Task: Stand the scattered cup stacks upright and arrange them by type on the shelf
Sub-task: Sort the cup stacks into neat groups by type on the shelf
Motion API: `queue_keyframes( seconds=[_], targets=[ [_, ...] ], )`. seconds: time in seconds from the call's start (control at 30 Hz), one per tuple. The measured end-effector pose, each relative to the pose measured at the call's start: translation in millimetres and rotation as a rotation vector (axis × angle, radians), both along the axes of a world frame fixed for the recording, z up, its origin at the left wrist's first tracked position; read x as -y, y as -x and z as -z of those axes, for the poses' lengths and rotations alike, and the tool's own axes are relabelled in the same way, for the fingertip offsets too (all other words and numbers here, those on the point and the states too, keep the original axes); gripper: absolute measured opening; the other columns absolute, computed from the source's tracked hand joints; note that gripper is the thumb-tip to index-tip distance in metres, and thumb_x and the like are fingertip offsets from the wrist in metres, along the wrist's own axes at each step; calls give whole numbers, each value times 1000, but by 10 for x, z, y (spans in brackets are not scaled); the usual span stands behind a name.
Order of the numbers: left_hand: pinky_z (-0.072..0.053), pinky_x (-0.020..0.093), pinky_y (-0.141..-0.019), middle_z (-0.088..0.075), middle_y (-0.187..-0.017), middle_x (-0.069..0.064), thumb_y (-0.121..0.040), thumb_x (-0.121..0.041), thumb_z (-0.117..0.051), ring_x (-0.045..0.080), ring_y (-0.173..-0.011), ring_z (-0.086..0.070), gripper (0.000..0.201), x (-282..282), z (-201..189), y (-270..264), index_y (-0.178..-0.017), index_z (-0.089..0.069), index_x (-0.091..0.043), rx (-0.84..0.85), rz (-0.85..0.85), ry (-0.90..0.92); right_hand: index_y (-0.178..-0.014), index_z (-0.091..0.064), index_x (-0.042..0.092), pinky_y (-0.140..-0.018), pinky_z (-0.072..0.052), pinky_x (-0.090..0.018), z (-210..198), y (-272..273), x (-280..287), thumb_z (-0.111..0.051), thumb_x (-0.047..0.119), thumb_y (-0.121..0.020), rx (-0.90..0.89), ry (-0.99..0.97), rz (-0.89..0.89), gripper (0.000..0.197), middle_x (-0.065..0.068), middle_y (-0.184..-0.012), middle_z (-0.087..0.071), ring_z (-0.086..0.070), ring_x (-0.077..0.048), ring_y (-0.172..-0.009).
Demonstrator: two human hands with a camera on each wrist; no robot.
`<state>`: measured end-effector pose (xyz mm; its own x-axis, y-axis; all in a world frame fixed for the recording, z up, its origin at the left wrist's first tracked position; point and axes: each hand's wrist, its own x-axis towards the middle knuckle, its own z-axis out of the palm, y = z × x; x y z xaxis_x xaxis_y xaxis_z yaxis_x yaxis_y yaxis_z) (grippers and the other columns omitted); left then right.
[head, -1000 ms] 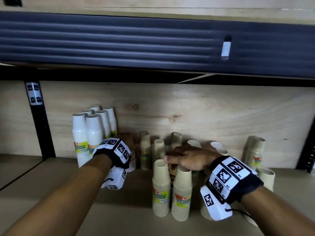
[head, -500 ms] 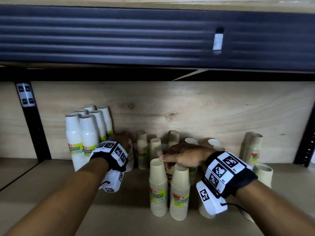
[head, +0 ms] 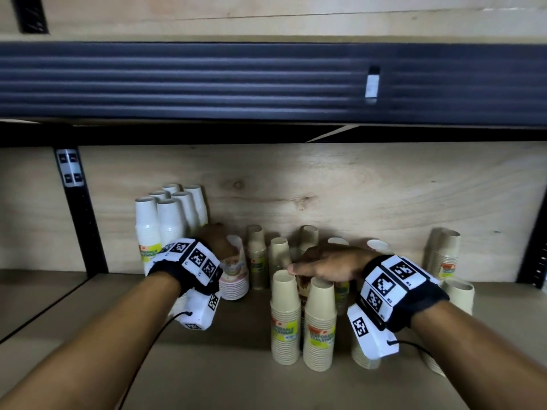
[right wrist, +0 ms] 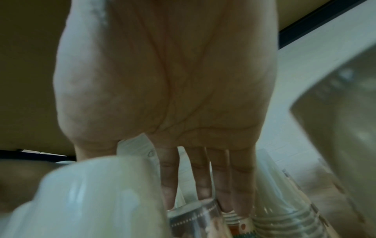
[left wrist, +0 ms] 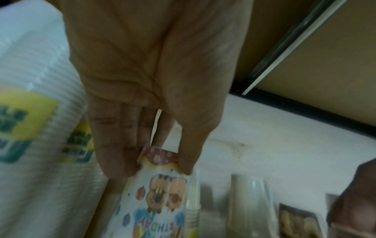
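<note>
Left hand [left wrist: 150, 90] has its fingers [left wrist: 114, 145] pinching the top of the cartoon-print cup stack [head: 235, 275] upright beside the white stacks [head: 165, 223] on the shelf [head: 207, 365], while the right hand [head: 331, 266] rests straight fingers on a patterned stack [right wrist: 242, 225] between the beige stacks [head: 302, 318].

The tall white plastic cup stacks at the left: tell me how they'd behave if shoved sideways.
The tall white plastic cup stacks are narrow at the top and tall, so a high push would probably tip them. Thin nested plastic suggests they are light and slide easily on the wooden shelf. Packed close together, neighbours may brace each other.
</note>
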<state>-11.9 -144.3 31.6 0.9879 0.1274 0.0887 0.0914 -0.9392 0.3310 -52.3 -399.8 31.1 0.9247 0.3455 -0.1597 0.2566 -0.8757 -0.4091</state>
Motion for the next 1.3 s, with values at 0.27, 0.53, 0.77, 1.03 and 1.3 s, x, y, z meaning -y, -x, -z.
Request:
queue_keyframes(
  seconds=[0.27,0.53,0.77,1.03,1.3],
  targets=[
    [-41,24,-79,-56,-132,6,-91,-45,-54,24,-115,-56,41,-82,-591,538,-125,-61,-25,163,103,-27,-119,-56,29,-93,-46,-25,-187,81,-247,-75,44,-77,237,-281,2,49,12,-108,-60,-59,-10,-105],
    [-56,39,-88,-69,-106,7,-86,-45,-62,25,-98,-65,33,166,-940,1045,-99,-69,-16,329,112,354,-124,-46,29,-99,-47,-32,-353,415,-737,-78,55,-67,351,-444,-132,70,6,-127,-59,-60,-13,-112],
    [-55,37,-84,-69,-100,3,-87,-52,-60,20,-91,-65,39,413,-956,1167,-104,-68,-17,328,239,593,-114,-59,22,-85,-54,-32,-476,543,-581,-75,47,-71,450,-466,-26,52,1,-108,-68,-66,-17,-96],
    [-46,23,-87,-68,-104,-12,-79,-56,-64,8,-95,-61,38,620,-514,1048,-105,-69,-28,207,347,291,-111,-51,22,-88,-56,-37,-520,524,153,-76,56,-52,446,-656,195,72,4,-102,-68,-68,-14,-93],
    [-48,26,-94,-68,-106,-9,-73,-48,-77,9,-104,-62,42,888,-180,1034,-107,-70,-26,-23,453,62,-120,-41,19,-91,-54,-39,-516,708,992,-77,43,-66,558,-762,463,69,6,-96,-63,-65,-17,-92]
  ],
)
